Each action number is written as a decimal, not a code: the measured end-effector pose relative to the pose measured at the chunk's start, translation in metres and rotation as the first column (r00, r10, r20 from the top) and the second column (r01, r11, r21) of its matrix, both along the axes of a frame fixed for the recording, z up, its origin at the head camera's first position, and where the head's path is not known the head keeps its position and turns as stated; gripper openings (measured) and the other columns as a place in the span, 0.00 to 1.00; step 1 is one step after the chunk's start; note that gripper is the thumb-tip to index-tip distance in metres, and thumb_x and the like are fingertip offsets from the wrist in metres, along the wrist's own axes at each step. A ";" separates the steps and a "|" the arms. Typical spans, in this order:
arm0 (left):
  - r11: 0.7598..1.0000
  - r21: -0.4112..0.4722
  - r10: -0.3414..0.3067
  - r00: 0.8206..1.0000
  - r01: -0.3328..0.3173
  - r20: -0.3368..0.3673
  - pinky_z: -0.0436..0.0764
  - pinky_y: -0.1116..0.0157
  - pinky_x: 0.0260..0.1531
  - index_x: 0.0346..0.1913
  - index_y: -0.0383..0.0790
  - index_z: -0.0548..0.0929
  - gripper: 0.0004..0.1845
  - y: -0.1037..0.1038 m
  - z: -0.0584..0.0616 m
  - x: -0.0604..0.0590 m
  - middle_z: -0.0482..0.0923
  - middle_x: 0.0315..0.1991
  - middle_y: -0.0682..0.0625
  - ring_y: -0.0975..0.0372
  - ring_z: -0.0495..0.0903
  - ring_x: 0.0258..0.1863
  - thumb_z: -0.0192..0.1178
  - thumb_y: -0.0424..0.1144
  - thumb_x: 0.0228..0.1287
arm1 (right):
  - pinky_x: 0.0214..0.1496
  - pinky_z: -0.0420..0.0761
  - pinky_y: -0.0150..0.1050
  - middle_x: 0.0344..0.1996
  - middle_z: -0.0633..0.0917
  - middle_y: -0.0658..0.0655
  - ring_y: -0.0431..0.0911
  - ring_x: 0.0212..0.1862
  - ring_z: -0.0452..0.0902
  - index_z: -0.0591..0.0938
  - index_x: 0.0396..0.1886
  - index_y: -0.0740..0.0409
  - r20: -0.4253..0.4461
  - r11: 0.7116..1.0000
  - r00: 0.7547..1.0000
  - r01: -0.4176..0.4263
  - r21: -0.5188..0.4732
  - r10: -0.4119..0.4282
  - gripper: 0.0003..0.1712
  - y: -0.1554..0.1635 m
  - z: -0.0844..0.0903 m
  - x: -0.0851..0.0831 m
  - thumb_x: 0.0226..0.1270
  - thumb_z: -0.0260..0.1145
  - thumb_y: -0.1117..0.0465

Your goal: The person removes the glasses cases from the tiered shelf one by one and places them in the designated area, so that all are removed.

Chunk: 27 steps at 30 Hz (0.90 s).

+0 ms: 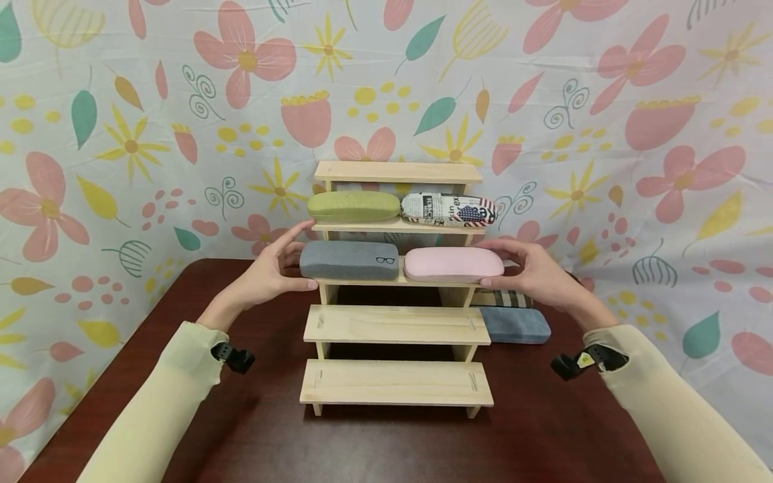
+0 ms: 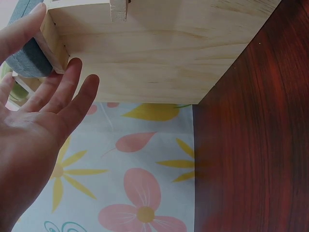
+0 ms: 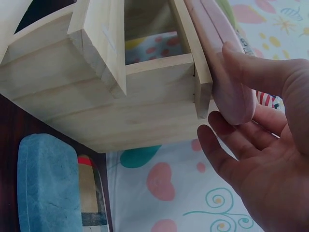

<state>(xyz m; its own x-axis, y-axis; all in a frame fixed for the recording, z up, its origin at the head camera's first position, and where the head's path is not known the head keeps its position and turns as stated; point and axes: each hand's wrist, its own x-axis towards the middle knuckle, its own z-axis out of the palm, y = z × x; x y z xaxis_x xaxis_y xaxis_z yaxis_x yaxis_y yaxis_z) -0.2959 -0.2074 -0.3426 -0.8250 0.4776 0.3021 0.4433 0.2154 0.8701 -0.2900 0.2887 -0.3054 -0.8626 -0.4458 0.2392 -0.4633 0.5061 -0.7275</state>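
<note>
A stepped wooden shelf [image 1: 395, 325] stands on a dark wooden table [image 1: 266, 429]. Its third step from the top carries a grey glasses case [image 1: 349, 260] and a pink case [image 1: 453, 265]. My left hand [image 1: 296, 258] is at the grey case's left end, fingers straight and spread; in the left wrist view the hand [image 2: 48, 106] has one fingertip against the grey case [image 2: 26, 53]. My right hand [image 1: 513, 265] is at the pink case's right end. In the right wrist view its thumb [image 3: 251, 72] rests on the pink case [image 3: 227, 63], the other fingers loose below.
One step up lie a green case [image 1: 353, 206] and a newspaper-and-flag print case [image 1: 448, 209]. The top step and the two lowest steps are bare. On the table to the shelf's right lie a plaid case [image 1: 501, 298] and a blue-grey case [image 1: 516, 325]. A floral cloth [image 1: 121, 134] hangs behind.
</note>
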 end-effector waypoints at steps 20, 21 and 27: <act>1.000 -0.007 0.003 1.000 -0.003 -0.010 0.70 0.38 0.65 0.86 0.63 0.53 0.57 0.000 0.000 0.000 0.63 0.78 0.41 0.44 0.65 0.75 0.75 0.27 0.64 | 0.48 0.82 0.32 0.64 0.79 0.65 0.41 0.55 0.82 0.75 0.73 0.65 0.023 0.990 0.999 0.040 -0.132 -0.037 0.37 0.020 -0.007 0.020 0.66 0.78 0.69; 1.000 -0.007 0.003 1.000 -0.003 -0.009 0.70 0.38 0.65 0.86 0.63 0.53 0.57 0.000 -0.001 0.000 0.62 0.79 0.41 0.44 0.65 0.75 0.75 0.27 0.64 | 0.49 0.82 0.32 0.64 0.79 0.64 0.40 0.55 0.82 0.76 0.73 0.65 0.018 0.989 0.999 0.047 -0.138 -0.045 0.37 0.022 -0.008 0.022 0.65 0.78 0.69; 1.000 -0.012 0.000 1.000 -0.001 -0.012 0.69 0.37 0.65 0.86 0.63 0.53 0.57 -0.001 -0.001 -0.001 0.59 0.80 0.41 0.44 0.62 0.77 0.74 0.28 0.64 | 0.50 0.82 0.31 0.64 0.81 0.56 0.40 0.56 0.82 0.76 0.72 0.68 -0.009 0.983 1.000 0.028 -0.183 -0.030 0.36 0.035 -0.010 0.036 0.65 0.77 0.73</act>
<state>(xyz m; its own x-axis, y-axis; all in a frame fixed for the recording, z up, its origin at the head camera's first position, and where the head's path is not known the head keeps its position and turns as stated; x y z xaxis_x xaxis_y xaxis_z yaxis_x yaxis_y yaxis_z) -0.2970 -0.2083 -0.3437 -0.8215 0.4810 0.3063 0.4537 0.2262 0.8620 -0.2543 0.3235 -0.3159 -0.8714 -0.3681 0.3244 -0.4590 0.3782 -0.8039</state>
